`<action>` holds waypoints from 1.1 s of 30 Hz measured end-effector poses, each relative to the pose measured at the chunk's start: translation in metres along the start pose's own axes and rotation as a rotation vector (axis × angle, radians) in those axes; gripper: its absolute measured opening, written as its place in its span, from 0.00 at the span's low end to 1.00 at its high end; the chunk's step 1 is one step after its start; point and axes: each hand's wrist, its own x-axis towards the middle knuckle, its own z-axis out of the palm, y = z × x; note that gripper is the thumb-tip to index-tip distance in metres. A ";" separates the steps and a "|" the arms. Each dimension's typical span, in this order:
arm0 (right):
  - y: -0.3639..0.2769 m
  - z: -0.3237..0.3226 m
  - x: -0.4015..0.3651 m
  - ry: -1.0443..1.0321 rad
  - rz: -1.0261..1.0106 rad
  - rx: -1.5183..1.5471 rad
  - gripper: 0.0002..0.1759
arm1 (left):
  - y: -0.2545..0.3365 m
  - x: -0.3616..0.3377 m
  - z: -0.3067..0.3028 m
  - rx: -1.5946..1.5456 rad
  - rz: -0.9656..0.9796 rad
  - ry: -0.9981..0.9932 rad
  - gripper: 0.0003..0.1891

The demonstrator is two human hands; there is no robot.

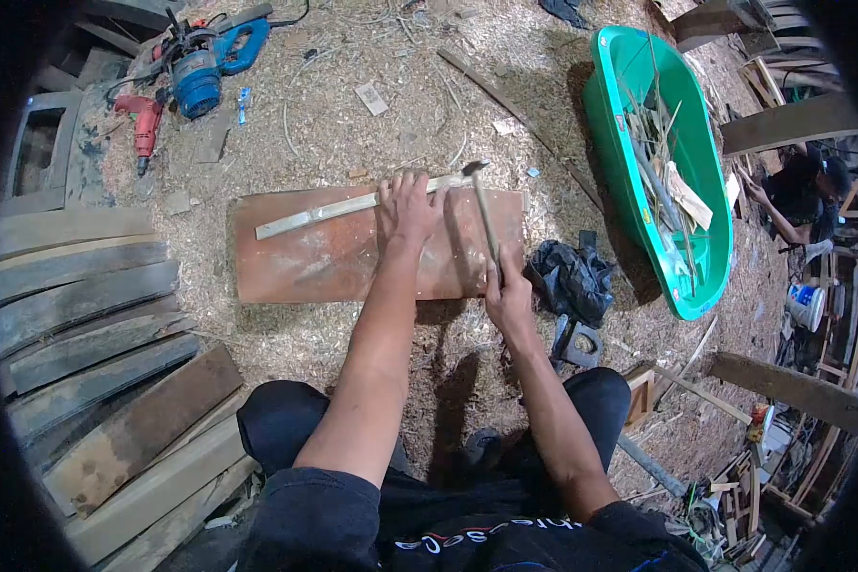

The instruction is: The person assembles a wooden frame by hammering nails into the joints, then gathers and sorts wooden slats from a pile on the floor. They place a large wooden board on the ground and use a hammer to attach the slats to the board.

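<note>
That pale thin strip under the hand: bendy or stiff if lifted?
Probably light and a bit springy: the strip looks long and thin. Unlikely to roll, since it lies flat on the reddish board beneath the left hand.

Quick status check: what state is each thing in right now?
Board: flat on sawdust.
Strip: lying on the board.
Hammer: head by the strip's end.
Left hand: flat on the strip.
Right hand: closed around the hammer.
Green tub: holds scraps.
Red drill: lying on the ground.
</note>
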 end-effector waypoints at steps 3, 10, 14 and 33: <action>-0.005 0.008 0.002 0.150 -0.037 0.095 0.22 | -0.005 -0.003 0.007 0.035 0.029 0.098 0.24; -0.009 -0.001 0.008 0.254 -0.141 0.076 0.22 | 0.001 0.001 -0.001 0.043 -0.009 0.007 0.24; -0.001 -0.003 0.004 -0.067 -0.009 -0.064 0.23 | -0.001 0.001 0.004 0.037 0.004 0.032 0.24; -0.017 -0.003 0.004 0.123 -0.127 0.002 0.21 | -0.005 0.002 0.016 -0.002 0.004 0.123 0.23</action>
